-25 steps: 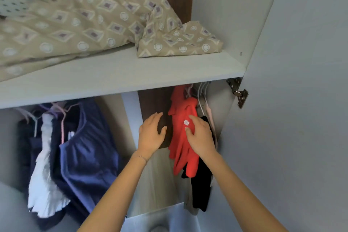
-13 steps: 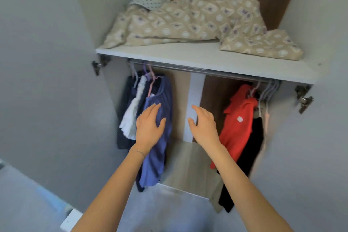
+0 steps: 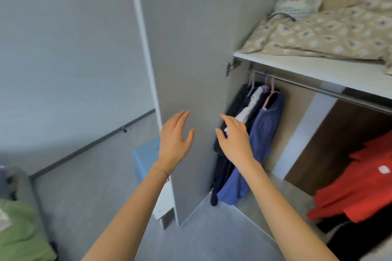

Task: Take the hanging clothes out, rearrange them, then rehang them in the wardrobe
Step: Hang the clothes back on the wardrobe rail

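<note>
Left hand and right hand raised, fingers spread, empty, before hanging blue garment and open wardrobe door.

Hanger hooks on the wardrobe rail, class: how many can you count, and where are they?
3, all at the rail's left end: a pale hook, a purple hook and a pink hook. Others further right may be hidden.

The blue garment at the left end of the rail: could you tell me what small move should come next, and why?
Probably carry the right hand up to the pink hanger of the blue garment and lift it off the rail. Both hands are open and empty, the left hand is in front of the door, and the clothes here are still hung.
</note>
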